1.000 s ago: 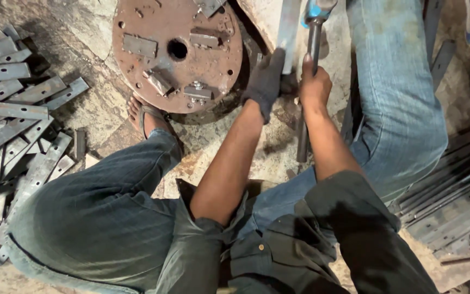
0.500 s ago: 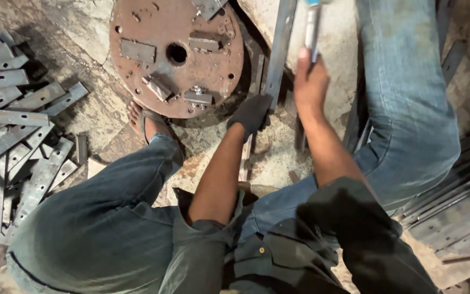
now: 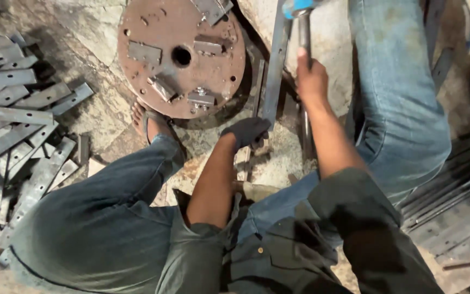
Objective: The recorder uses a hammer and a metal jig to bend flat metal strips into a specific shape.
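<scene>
My left hand, in a dark glove, grips the near end of a long flat steel bar that runs away from me beside a round rusty plate. My right hand is bare and closed around the metal handle of a hammer; its blue-topped head is raised to the upper edge of the view. My legs in blue jeans spread to both sides, and my left foot in a sandal rests just below the plate.
A heap of flat steel strips lies at the left. Long metal bars lie at the right. The rusty plate carries several welded blocks and a centre hole. The floor is rough stone.
My left hand has slid down toward me along the bar to its near end. My right hand has lifted the hammer higher, toward the top of the view.
</scene>
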